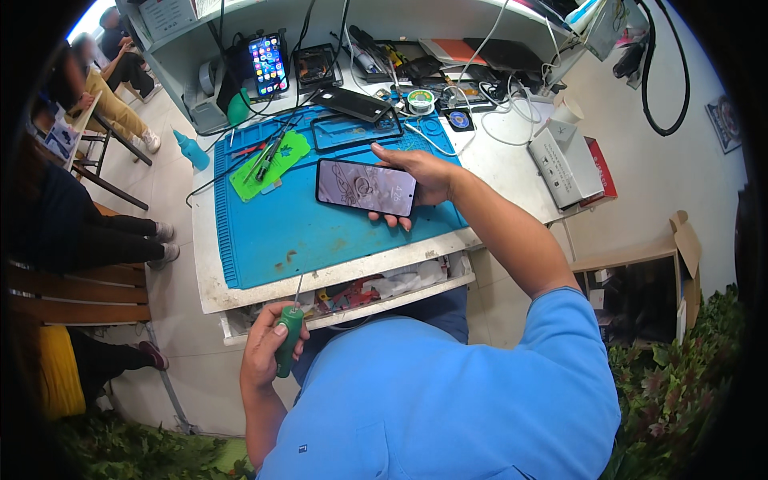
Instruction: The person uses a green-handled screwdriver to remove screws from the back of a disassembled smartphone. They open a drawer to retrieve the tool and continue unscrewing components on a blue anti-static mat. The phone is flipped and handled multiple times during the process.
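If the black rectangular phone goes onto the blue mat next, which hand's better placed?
Probably the right hand: it holds the phone over the mat. The left hand is occupied with a green-handled tool with a thin metal shaft, near the open white drawer.

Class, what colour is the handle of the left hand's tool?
The tool handle is green, clearest in the head view.

Bright blue short-sleeved shirt [432,392] with a small dark chest mark [302,449], dark blue trousers [448,314].
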`<state>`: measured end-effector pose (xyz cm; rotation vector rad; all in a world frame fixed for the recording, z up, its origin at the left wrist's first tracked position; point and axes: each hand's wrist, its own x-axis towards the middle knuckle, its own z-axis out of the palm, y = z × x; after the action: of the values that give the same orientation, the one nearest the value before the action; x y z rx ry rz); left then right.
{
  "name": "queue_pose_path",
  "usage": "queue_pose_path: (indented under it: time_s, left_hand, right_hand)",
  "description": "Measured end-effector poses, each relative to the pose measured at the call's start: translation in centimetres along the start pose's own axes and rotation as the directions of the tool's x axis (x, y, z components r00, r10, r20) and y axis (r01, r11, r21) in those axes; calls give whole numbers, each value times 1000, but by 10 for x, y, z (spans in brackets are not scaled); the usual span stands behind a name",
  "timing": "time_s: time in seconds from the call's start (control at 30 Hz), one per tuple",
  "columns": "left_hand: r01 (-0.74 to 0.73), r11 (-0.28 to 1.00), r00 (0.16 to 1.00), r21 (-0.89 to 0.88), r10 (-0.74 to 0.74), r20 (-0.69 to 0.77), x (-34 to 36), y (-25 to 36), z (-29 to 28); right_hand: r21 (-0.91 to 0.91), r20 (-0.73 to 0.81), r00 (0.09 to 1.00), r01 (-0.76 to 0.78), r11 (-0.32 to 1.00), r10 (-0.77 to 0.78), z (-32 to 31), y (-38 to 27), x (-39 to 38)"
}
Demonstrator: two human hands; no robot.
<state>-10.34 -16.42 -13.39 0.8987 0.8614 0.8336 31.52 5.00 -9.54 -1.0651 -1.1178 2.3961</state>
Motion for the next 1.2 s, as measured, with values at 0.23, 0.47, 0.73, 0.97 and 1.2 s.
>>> queue_pose_path:
  time_s: [0.23,0.47,0.73,0.97,1.2]
  left_hand:
    - [7,1000,1000,19,-6,-8,1,1,0]
    - [9,999,1000,30,-9,-10,1,2,1]
    - [-2,1000,1000,24,2,-2,1,0,0]
    - [-11,1000,1000,22,11,-5,2,1,1]
    - [-3,1000,1000,10,3,-5,1,0,1]
  right_hand:
    - [16,21,1000,10,1000,-10,-3,2,0]
    - [25,31,1000,-1,1000,0,-3,2,0]
    - [24,26,1000,2,1000,-3,-5,2,0]
    - [82,51,998,-31,996,26,-9,4,3]
    - [-62,234,952,-188,980,198,-19,-11,3]
